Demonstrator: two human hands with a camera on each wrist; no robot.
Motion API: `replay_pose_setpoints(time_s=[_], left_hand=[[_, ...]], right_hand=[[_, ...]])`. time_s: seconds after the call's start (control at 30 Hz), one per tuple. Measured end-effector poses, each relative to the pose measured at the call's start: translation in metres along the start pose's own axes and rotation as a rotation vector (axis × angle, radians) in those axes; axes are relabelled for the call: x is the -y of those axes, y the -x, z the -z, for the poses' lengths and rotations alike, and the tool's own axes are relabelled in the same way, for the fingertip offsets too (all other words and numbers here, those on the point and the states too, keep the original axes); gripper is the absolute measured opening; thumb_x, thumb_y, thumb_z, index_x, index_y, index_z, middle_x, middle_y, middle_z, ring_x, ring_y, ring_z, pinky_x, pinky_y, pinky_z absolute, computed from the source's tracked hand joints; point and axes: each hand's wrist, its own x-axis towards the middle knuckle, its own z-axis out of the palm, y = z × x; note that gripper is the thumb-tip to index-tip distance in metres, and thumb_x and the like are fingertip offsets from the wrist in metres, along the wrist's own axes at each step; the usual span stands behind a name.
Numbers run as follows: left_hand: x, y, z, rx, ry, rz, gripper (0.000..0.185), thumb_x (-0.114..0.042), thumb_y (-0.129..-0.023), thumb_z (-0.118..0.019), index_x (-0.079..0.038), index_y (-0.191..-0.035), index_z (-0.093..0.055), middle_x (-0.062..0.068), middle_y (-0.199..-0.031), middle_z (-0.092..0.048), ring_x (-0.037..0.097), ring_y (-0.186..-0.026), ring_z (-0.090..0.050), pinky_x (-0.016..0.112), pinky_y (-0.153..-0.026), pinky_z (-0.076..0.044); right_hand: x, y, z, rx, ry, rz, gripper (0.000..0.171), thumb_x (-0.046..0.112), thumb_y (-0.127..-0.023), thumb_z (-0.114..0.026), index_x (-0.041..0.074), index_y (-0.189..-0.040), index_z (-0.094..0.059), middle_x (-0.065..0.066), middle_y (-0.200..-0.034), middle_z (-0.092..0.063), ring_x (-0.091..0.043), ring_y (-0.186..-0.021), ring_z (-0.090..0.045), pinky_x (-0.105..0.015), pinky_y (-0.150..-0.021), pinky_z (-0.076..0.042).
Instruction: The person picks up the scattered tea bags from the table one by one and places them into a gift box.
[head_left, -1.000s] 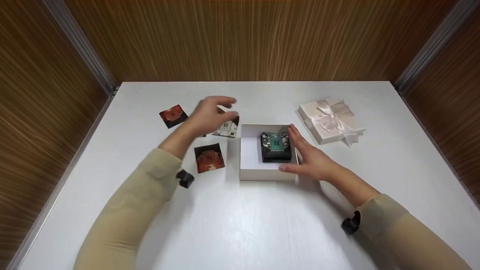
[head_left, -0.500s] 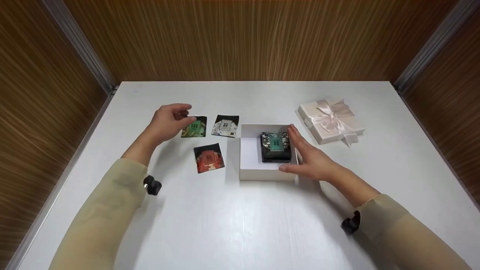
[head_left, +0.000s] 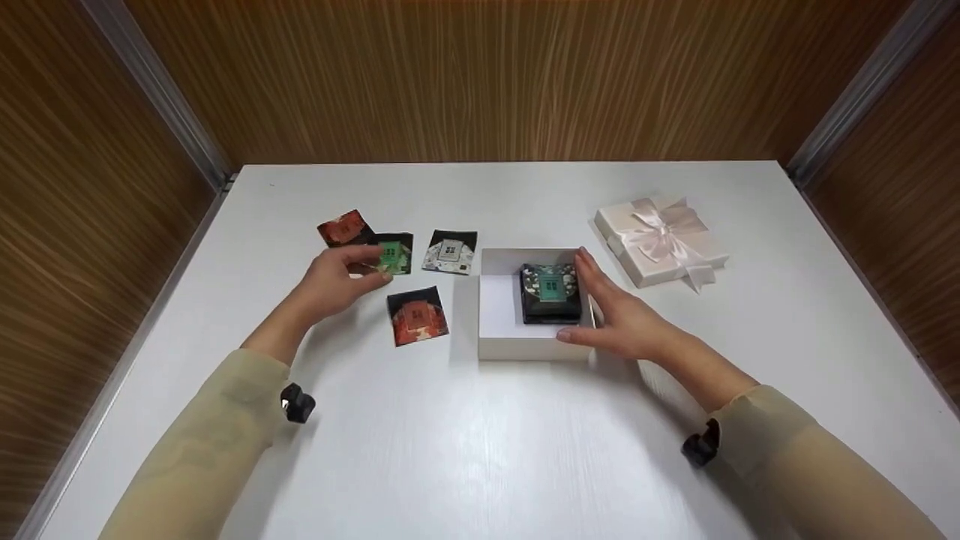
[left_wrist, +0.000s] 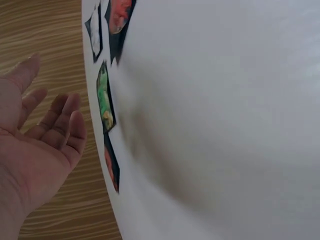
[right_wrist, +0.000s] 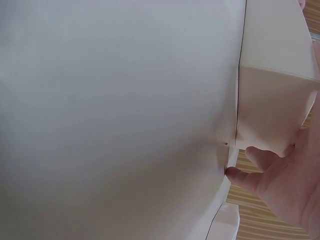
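Left hand (head_left: pixel 334 277) stretched forward over the table (head_left: pixel 465 450), fingers loosely spread and holding nothing, fingertips just beside the green packet (head_left: pixel 391 253) left of the white box (head_left: pixel 525 341). Right hand (head_left: pixel 622 319) laid flat against the box's right wall, fingers straight, thumb along the near corner. Inside the box, right side, a dark packet (head_left: pixel 552 292).

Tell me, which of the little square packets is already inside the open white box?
The teal-labelled packet: it sits inside the white box beside the right hand. The other four lie loose on the table by the left hand.
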Motion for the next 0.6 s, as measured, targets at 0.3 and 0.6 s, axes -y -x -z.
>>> replay_pose_setpoints(time_s=[0.3, 0.6], left_hand=[[0.009, 0.004, -0.016, 0.090, -0.026, 0.016, 0.059, -0.026, -0.100, -0.077, -0.005, -0.151, -0.058, 0.017, -0.146, -0.062, 0.034, -0.134, -0.058, 0.052, -0.114, -0.044], [0.014, 0.006, -0.027, 0.158, -0.091, 0.014, 0.074, -0.031, -0.092, -0.086, -0.007, -0.155, -0.055, 0.017, -0.154, -0.055, 0.035, -0.147, -0.046, 0.051, -0.124, -0.031]], right_hand=[[0.001, 0.000, -0.001, 0.007, 0.000, -0.007, 0.120, 0.058, -0.092, -0.078, 0.017, -0.172, 0.001, -0.005, -0.178, 0.007, -0.037, -0.159, -0.018, -0.058, -0.124, -0.027], [0.002, 0.001, 0.001, 0.008, 0.007, -0.003, 0.120, 0.058, -0.092, -0.077, 0.015, -0.172, 0.001, -0.001, -0.178, 0.008, -0.036, -0.159, -0.019, -0.057, -0.124, -0.028]])
